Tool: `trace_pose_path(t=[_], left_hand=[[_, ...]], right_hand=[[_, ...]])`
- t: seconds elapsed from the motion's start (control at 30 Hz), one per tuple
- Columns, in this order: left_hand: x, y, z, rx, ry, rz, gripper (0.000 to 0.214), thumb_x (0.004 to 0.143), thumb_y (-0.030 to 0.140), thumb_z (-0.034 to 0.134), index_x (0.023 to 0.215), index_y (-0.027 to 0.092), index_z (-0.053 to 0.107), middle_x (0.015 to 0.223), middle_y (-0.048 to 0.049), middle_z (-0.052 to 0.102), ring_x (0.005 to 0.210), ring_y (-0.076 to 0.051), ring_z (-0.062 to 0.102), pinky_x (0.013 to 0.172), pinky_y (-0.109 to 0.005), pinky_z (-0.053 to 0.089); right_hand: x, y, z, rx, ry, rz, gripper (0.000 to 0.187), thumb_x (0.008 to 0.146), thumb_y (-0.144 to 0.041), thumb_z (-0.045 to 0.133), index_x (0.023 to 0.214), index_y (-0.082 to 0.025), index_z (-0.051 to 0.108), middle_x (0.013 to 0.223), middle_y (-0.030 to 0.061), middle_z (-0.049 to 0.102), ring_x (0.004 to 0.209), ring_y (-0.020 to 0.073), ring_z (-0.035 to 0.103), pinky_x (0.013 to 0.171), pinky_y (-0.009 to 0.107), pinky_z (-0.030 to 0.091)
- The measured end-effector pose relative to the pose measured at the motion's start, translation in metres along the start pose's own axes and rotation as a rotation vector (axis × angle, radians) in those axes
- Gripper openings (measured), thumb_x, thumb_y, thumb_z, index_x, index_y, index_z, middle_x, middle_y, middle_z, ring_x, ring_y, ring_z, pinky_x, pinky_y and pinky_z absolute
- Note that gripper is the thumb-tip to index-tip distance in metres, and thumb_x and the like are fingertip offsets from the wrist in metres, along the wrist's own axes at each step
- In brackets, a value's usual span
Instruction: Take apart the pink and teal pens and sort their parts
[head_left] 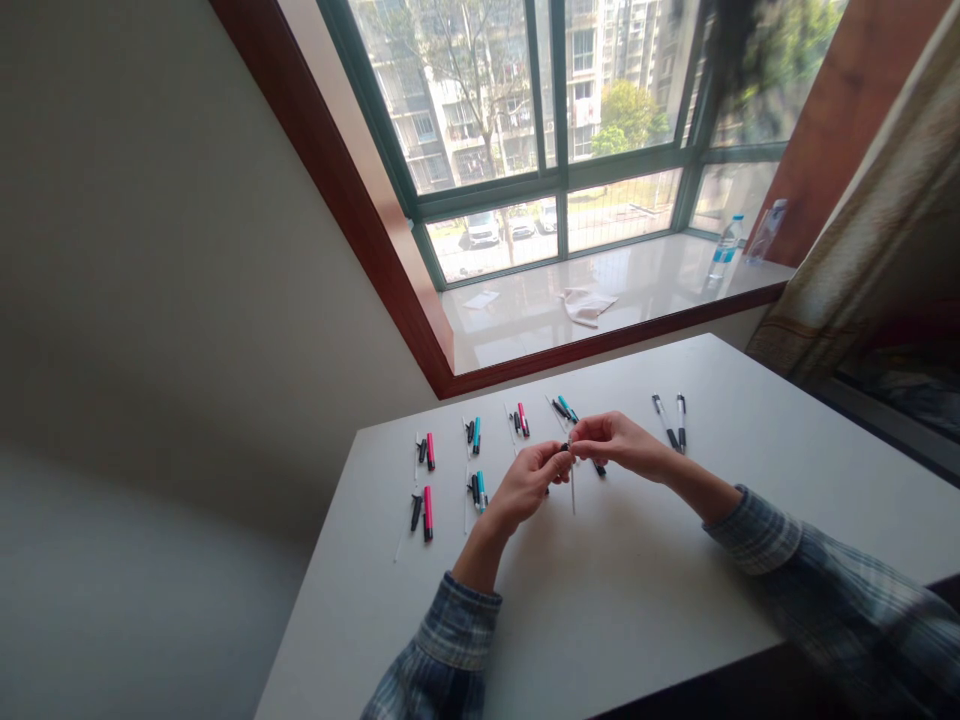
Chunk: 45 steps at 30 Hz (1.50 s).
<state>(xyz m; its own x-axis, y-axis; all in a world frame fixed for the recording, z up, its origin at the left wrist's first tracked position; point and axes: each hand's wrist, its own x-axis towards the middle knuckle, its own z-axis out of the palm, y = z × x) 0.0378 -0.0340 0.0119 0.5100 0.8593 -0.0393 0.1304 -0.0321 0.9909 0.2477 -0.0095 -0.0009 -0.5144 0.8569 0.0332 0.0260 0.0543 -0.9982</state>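
Left hand: grip narrow, pinching a small black pen part. Right hand: grip also narrow, fingertips meeting at the same spot; exact piece pinched too small to tell. Slim refill hangs just below the fingertips, above the bench. Step looks like handling pen parts, fitting or separating unclear; next move calls for a steady left pinch and fine right-finger control. Pink-and-black barrels and teal barrels lie leftward; whole pens right.
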Motion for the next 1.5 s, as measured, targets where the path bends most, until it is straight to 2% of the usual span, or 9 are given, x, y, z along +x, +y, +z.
trace_pose_path(t=[0.17, 0.3, 0.37, 0.5, 0.6, 0.8, 1.07, 1.33, 1.5], left_hand=[[-0.002, 0.005, 0.003, 0.026, 0.001, -0.01, 0.039, 0.093, 0.053, 0.061, 0.083, 0.015, 0.063, 0.074, -0.0006, 0.055, 0.07, -0.014, 0.05, 0.071, -0.028, 0.041], [-0.002, 0.003, 0.002, 0.054, 0.009, -0.027, 0.038, 0.092, 0.051, 0.062, 0.077, 0.016, 0.06, 0.071, -0.0001, 0.056, 0.068, -0.014, 0.049, 0.07, -0.028, 0.041], [-0.001, 0.0, 0.001, 0.06, 0.024, -0.02, 0.039, 0.092, 0.052, 0.062, 0.078, 0.016, 0.06, 0.072, -0.0001, 0.056, 0.068, -0.014, 0.049, 0.071, -0.028, 0.041], [0.002, -0.005, -0.002, 0.059, 0.053, 0.006, 0.04, 0.092, 0.054, 0.061, 0.079, 0.017, 0.059, 0.073, -0.0006, 0.055, 0.071, -0.015, 0.05, 0.072, -0.028, 0.041], [0.003, -0.006, -0.002, 0.047, 0.055, 0.012, 0.04, 0.093, 0.054, 0.06, 0.08, 0.017, 0.059, 0.073, -0.0004, 0.055, 0.072, -0.015, 0.05, 0.073, -0.028, 0.042], [0.002, -0.001, 0.0, 0.034, 0.067, 0.007, 0.04, 0.092, 0.056, 0.062, 0.081, 0.017, 0.06, 0.074, -0.0002, 0.056, 0.072, -0.015, 0.051, 0.073, -0.028, 0.043], [0.002, 0.002, 0.001, 0.037, 0.079, 0.018, 0.039, 0.091, 0.053, 0.062, 0.078, 0.017, 0.058, 0.071, 0.0011, 0.054, 0.069, -0.014, 0.05, 0.071, -0.027, 0.042], [0.002, 0.002, 0.0, 0.036, 0.117, 0.017, 0.041, 0.092, 0.056, 0.062, 0.081, 0.016, 0.06, 0.072, 0.0002, 0.055, 0.069, -0.014, 0.05, 0.067, -0.026, 0.041], [0.003, -0.001, -0.001, 0.006, 0.21, 0.012, 0.04, 0.091, 0.056, 0.064, 0.081, 0.017, 0.059, 0.07, 0.0009, 0.055, 0.065, -0.013, 0.048, 0.065, -0.026, 0.042]], right_hand=[[0.001, 0.004, 0.0, 0.213, 0.02, 0.068, 0.029, 0.081, -0.043, 0.081, 0.087, -0.017, 0.071, 0.071, -0.0017, 0.058, 0.06, 0.0097, 0.045, 0.056, 0.024, 0.034], [0.001, -0.002, -0.008, 0.275, 0.18, 0.042, 0.027, 0.081, -0.042, 0.079, 0.086, -0.019, 0.066, 0.075, -0.0026, 0.055, 0.066, 0.0112, 0.049, 0.058, 0.024, 0.037], [0.001, -0.005, -0.014, 0.165, 0.295, -0.012, 0.025, 0.082, -0.042, 0.076, 0.085, -0.02, 0.066, 0.079, -0.0004, 0.06, 0.071, 0.0135, 0.054, 0.062, 0.025, 0.042], [0.001, -0.006, -0.019, -0.355, 0.439, -0.161, 0.018, 0.083, -0.037, 0.071, 0.082, -0.02, 0.067, 0.082, 0.0044, 0.07, 0.075, 0.0193, 0.063, 0.07, 0.032, 0.05], [0.001, -0.002, -0.017, -0.58, 0.417, -0.185, 0.013, 0.085, -0.033, 0.066, 0.085, -0.021, 0.069, 0.08, 0.0053, 0.073, 0.073, 0.0208, 0.066, 0.069, 0.034, 0.052], [0.001, 0.011, -0.01, -0.68, 0.339, -0.116, 0.016, 0.086, -0.029, 0.065, 0.101, -0.023, 0.068, 0.077, 0.0021, 0.074, 0.067, 0.0189, 0.067, 0.066, 0.03, 0.049], [0.003, 0.023, -0.009, -0.798, 0.285, -0.08, 0.017, 0.089, -0.03, 0.063, 0.104, -0.023, 0.067, 0.074, -0.0008, 0.07, 0.06, 0.0161, 0.061, 0.062, 0.028, 0.043], [0.004, 0.016, -0.016, -0.679, 0.307, -0.111, 0.02, 0.091, -0.038, 0.064, 0.102, -0.021, 0.071, 0.074, 0.0015, 0.07, 0.063, 0.0172, 0.061, 0.064, 0.03, 0.045], [0.001, 0.002, -0.006, -0.261, 0.094, -0.136, 0.033, 0.088, -0.052, 0.071, 0.089, -0.019, 0.068, 0.079, 0.0029, 0.069, 0.072, 0.0182, 0.064, 0.064, 0.03, 0.049]])
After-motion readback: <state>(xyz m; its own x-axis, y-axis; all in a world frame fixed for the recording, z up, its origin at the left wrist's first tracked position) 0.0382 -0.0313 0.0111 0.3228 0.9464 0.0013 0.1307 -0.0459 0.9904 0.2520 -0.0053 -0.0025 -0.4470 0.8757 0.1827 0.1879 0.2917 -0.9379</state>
